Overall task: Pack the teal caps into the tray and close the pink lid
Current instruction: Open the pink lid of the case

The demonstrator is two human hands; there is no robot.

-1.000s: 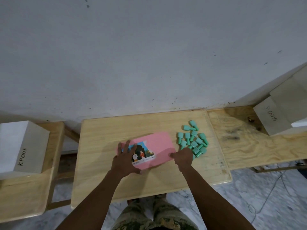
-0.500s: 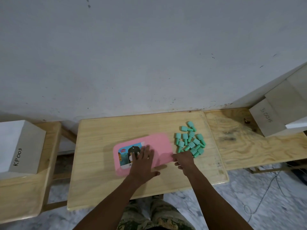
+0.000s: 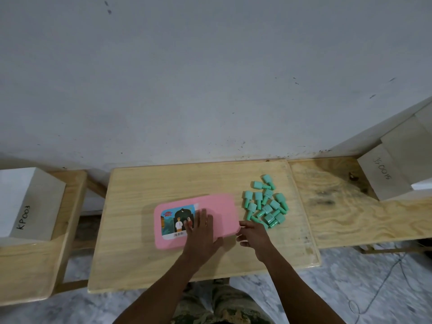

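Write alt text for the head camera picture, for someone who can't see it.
A person's left hand lies flat on a pink lid on a wooden table, the right hand at the lid's near right corner. A pile of teal caps lies loose right of it.

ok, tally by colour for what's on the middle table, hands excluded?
Teal caps: about 14, loose pile, overlaps make the count inexact
Pink lid: 1, anything under it is hidden
Total: about 15
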